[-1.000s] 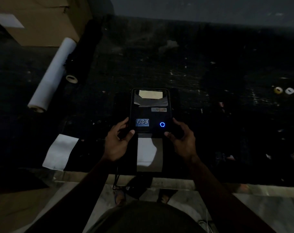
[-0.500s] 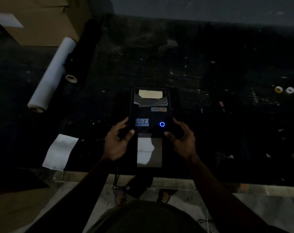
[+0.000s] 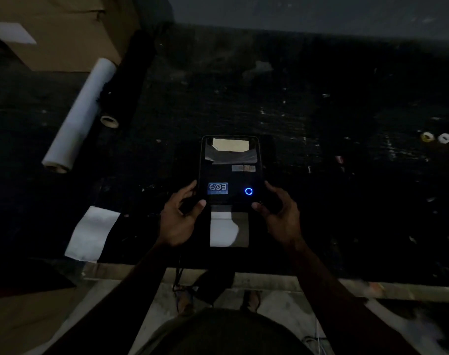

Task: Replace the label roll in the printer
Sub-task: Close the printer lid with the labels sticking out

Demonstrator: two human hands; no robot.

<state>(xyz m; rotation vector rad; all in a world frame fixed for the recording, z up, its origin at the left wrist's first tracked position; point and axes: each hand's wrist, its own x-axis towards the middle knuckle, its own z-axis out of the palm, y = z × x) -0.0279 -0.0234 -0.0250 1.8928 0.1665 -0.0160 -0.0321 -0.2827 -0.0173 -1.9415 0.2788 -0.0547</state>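
glossy black printer [image 3: 230, 172] – matt paper label [image 3: 223, 230]

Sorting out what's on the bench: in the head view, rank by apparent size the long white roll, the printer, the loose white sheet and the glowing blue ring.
1. Long white roll
2. Printer
3. Loose white sheet, though it lies nearer the camera, so 2 and 3 are unsure
4. Blue ring

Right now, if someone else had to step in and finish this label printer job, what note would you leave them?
Left hand: on the printer's near-left corner, thumb against the front edge.
Right hand: at the near-right corner, fingers curled, holding nothing else.
Printer: on the dark table, lid closed, blue ring light lit, a roll visible through the lid's window.
A label strip sticks out of the front slot.
A loose white sheet lies to the left.
Done: roll seems loaded.
Left: probably tear off the strip and check the feed.
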